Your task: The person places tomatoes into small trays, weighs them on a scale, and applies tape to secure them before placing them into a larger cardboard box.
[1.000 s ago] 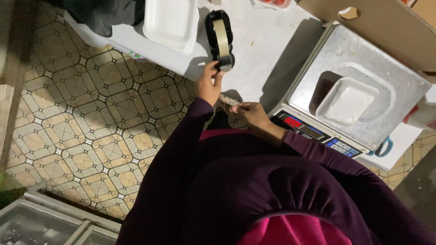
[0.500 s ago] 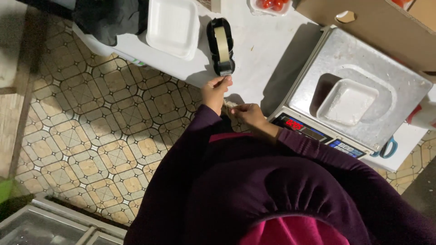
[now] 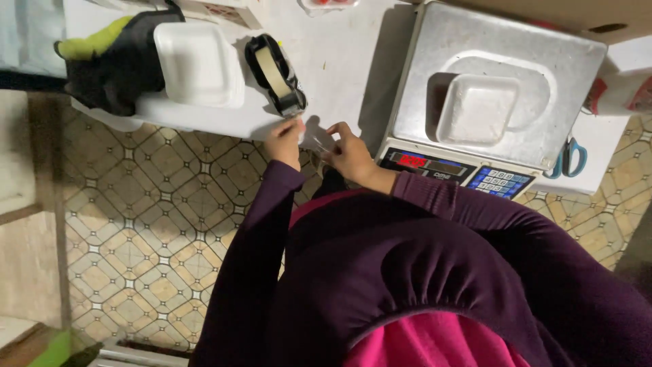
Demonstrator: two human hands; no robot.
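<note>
A black tape dispenser (image 3: 275, 73) with a pale roll stands on the white table (image 3: 339, 61), its cutter end pointing toward me. My left hand (image 3: 285, 141) is just below that cutter at the table edge, fingertips pinched. My right hand (image 3: 350, 155) is a short way to its right, also pinched. A short strip of clear tape (image 3: 319, 141) seems to stretch between the two hands. To the right, an empty white foam tray (image 3: 479, 109) sits on the steel pan of a digital scale (image 3: 502, 47).
A second white foam tray (image 3: 197, 64) lies left of the dispenser, next to black-and-green gloves (image 3: 109, 61). Blue-handled scissors (image 3: 569, 158) lie right of the scale. A cardboard box (image 3: 577, 17) sits behind it. Patterned floor tiles (image 3: 149, 224) lie below the table edge.
My left hand has come off the dispenser's cutter and dropped to the table edge. The right hand stays close beside it. The view has tilted, showing more of the table.
</note>
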